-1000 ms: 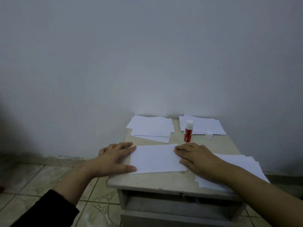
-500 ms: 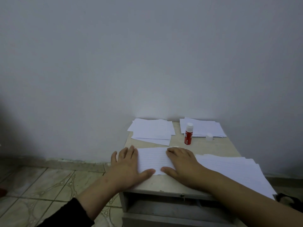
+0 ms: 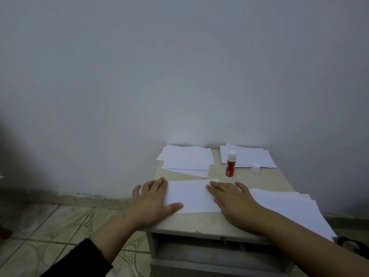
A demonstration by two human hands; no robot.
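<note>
We see the lined sheet [image 3: 190, 193] lying flat at the table's [image 3: 199, 221] six o'clock edge. The left hand [image 3: 153, 200] presses its nine o'clock side and the right hand [image 3: 233, 200] its three o'clock side, both with fingers spread straight, grasping nothing. From the sheet, a red glue stick [image 3: 230, 165] stands upright at one o'clock, and a loose paper pile [image 3: 187, 159] lies at twelve.

Left hand [image 3: 154, 200] and right hand [image 3: 232, 200] lie flat, palms down, fingers [image 3: 157, 181] straight, forearms extended forward.
</note>
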